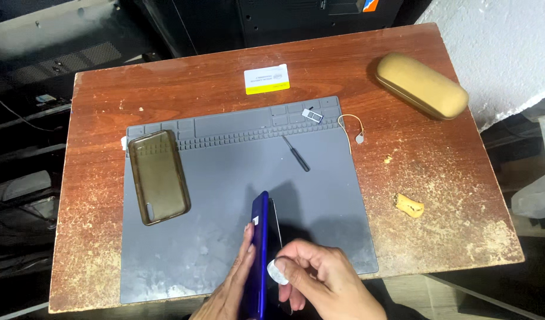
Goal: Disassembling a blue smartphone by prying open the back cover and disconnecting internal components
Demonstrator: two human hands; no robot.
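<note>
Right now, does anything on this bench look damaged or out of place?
The wooden table is badly worn, its finish flaked pale along the right and left front corners. A torn orange scrap lies loose beside the grey mat.

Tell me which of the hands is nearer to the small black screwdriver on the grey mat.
Right. The right hand lies below the screwdriver, slightly to its right; the left hand sits lower and further left, behind the blue phone.

worn wooden table (165, 83) | grey mat (225, 178) | tan glasses case (422, 85) | white-yellow card (266, 79) | orange scrap, perhaps a pick (410, 205)
</note>
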